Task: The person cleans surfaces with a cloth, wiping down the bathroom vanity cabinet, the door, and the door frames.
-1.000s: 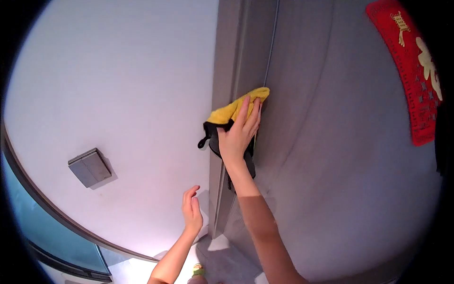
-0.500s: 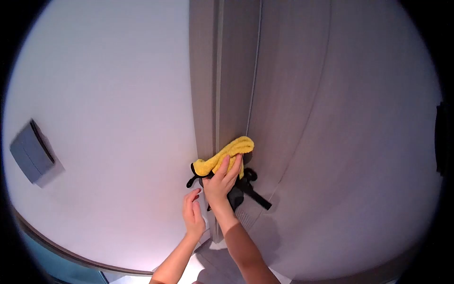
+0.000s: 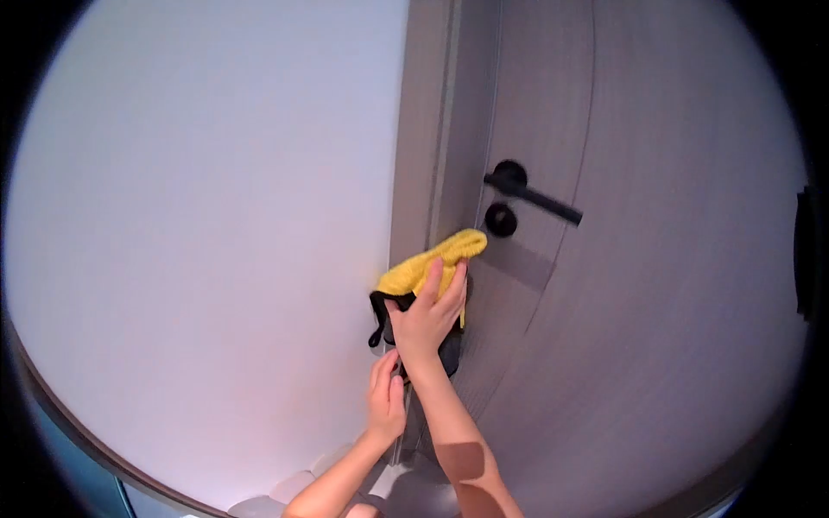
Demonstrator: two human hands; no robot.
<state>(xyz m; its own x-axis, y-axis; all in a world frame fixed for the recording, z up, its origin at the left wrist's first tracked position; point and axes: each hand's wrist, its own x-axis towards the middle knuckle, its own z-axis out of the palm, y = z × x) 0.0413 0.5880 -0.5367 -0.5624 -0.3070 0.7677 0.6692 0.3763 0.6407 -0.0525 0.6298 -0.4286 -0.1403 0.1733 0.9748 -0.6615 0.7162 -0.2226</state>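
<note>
Right hand (image 3: 423, 328) is at the door frame (image 3: 421, 155), set over a cloth (image 3: 425, 272), yellow on one face and dark grey on the other, with black edging. Its fingers are extended and slightly parted across the yellow face, the thumb lies at the dark edge on the left, and the cloth is gripped in between and held up against the frame. A small black loop (image 3: 375, 335) hangs from the cloth's left corner, over the pale wall (image 3: 207, 216). Left hand (image 3: 385, 406) is lower, just beside the right wrist; its fingers are loosely curved and partly open, with nothing seen in them. Whether its fingertips touch the cloth or the frame cannot be told. The grey-brown door (image 3: 682, 285) stands to the right of the frame. On it, above and right of the cloth, is a black lever handle (image 3: 544, 205), slanting down to the right, with a round black fitting (image 3: 501, 220) just below. The cloth's upper right end lies near that fitting; contact cannot be confirmed. A dark object (image 3: 805, 255), cut off by the view's edge, is at far right, its nature unclear.
</note>
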